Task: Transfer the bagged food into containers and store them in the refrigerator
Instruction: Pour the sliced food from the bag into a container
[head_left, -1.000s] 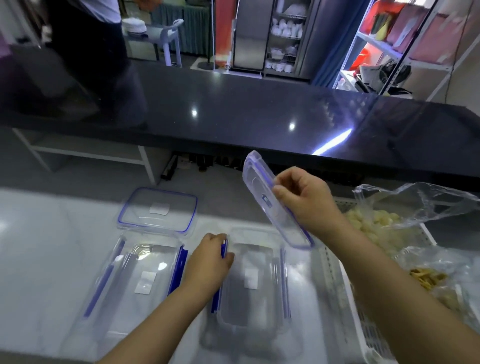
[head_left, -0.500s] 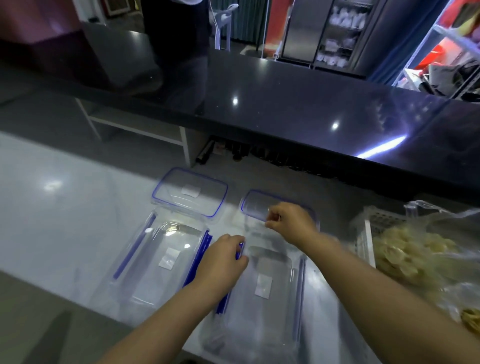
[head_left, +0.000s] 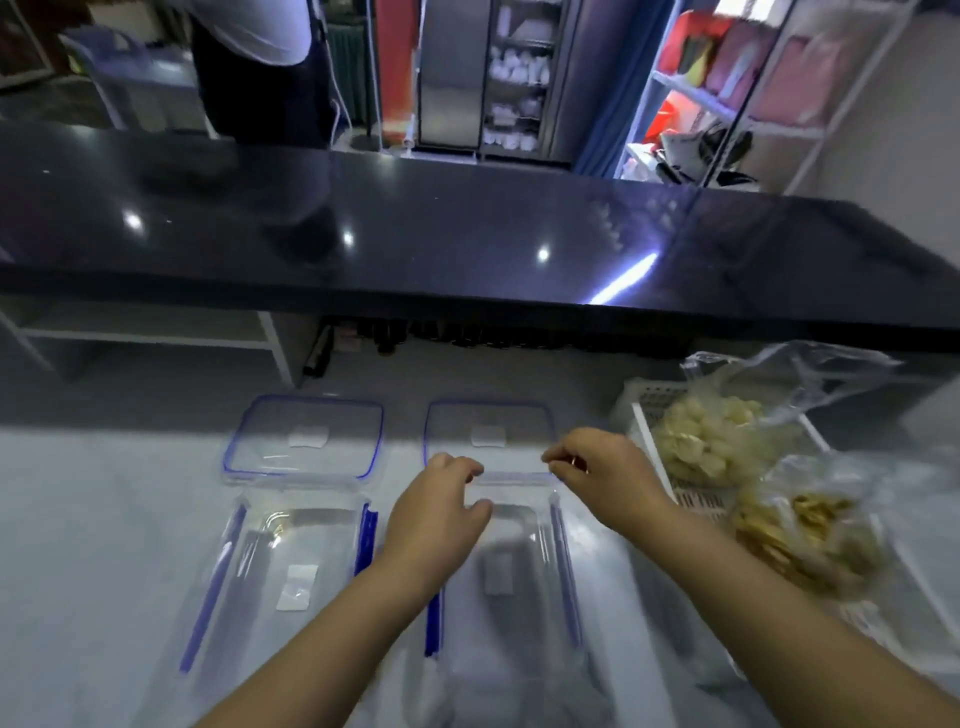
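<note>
Two clear plastic containers with blue clips lie open on the white counter: the left container (head_left: 291, 566) and the right container (head_left: 511, 582). Behind each lies its lid, the left lid (head_left: 306, 436) and the right lid (head_left: 488, 434), both flat. My left hand (head_left: 436, 509) hovers over the right container's far left corner, fingers apart, holding nothing. My right hand (head_left: 608, 467) is at the right lid's near right corner, fingers loosely curled and empty. A bag of pale food pieces (head_left: 711, 431) and a bag of yellow-brown pieces (head_left: 805, 530) sit in a white basket (head_left: 644, 410) at right.
A black glossy raised counter (head_left: 467, 244) runs across behind the work surface. A person stands beyond it at upper left (head_left: 260, 67). Shelving (head_left: 727, 93) and a steel cabinet (head_left: 498, 78) stand in the background.
My right hand has laid the right lid flat behind its container and let go. My left hand has left the container's blue clip and lifted toward the far edge.
</note>
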